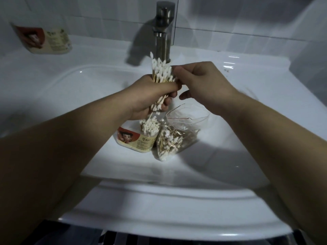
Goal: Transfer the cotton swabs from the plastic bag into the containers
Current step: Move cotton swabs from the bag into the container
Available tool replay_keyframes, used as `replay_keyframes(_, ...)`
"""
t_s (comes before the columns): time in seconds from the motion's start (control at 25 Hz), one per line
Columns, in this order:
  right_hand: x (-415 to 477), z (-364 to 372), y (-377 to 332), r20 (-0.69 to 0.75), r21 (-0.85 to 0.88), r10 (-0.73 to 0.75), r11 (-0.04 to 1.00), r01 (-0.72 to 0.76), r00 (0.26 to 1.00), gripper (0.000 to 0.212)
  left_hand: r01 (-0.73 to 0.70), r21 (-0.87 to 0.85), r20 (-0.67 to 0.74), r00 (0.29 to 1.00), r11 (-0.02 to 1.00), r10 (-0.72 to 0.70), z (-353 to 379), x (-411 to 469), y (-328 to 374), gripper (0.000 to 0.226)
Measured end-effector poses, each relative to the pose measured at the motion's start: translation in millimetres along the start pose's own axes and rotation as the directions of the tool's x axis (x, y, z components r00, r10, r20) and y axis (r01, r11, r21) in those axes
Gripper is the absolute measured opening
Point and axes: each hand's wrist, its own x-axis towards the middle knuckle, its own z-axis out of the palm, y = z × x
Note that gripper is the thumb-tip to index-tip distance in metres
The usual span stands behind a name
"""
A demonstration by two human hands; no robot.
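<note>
White sink [70, 89] fills the frame; at upper left a labelled container [47, 39] sits on the counter [106, 50]. At centre the left hand [150, 96] has its fingers wrapped round a bundle of cotton swabs [161, 71], whose tips jut above and below the fist. Below it stand an open container [136, 140] of swabs and, touching its right side, the plastic bag [177, 138]. The right hand [200, 82] pinches the bundle's top.

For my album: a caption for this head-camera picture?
Over a sink, left hand grips a bunch of cotton swabs while right hand pinches their tips.
</note>
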Motion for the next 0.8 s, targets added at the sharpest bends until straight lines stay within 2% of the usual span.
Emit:
replay_keyframes(0.12,-2.2,1.5,1.2,0.204,-0.101,0.005,0.995,0.016,0.979,0.037,0.044,-0.082,-0.001,0.999,0.996,-0.044,0.6,-0.2,1.3,0.008)
replay_keyframes(0.16,-2.2,1.3,3.7,0.274,-0.186,-0.016,0.980,0.069,0.961,0.055,0.070,-0.116,-0.004,0.997,0.991,-0.071,0.0,-0.2,2.3,0.009)
replay_keyframes(0.24,-2.6,7.0,9.0,0.346,-0.321,-0.112,0.919,0.230,0.932,0.119,0.121,-0.209,0.002,0.992,0.970,-0.124,-2.6,1.8,3.2,0.015)
replay_keyframes(0.28,-2.7,12.5,11.7,0.352,-0.376,-0.149,0.882,0.286,0.924,0.143,0.132,-0.251,0.015,0.991,0.959,-0.132,-3.6,3.6,3.2,0.016)
replay_keyframes(0.32,-1.1,18.0,14.8,0.350,-0.422,-0.172,0.849,0.319,0.921,0.157,0.132,-0.280,0.024,0.991,0.951,-0.130,-4.4,5.9,2.6,0.012)
replay_keyframes(0.4,0.0,24.4,14.5,0.341,-0.490,-0.183,0.802,0.341,0.922,0.162,0.136,-0.320,0.036,0.991,0.938,-0.131,-5.4,8.6,1.1,0.017)
replay_keyframes(0.56,0.5,23.3,10.0,0.306,-0.542,-0.226,0.758,0.364,0.925,0.142,0.154,-0.327,0.017,0.987,0.932,-0.158,-6.4,8.7,1.2,0.026)
replay_keyframes(0.68,-6.8,23.6,5.1,0.350,-0.561,-0.153,0.756,0.338,0.924,0.154,0.155,-0.337,0.006,0.987,0.929,-0.163,-5.6,8.9,1.6,0.029)
replay_keyframes(0.8,-9.6,25.4,3.5,0.362,-0.607,-0.150,0.710,0.355,0.920,0.151,0.153,-0.338,-0.010,0.986,0.929,-0.166,-2.4,6.3,4.7,0.024)
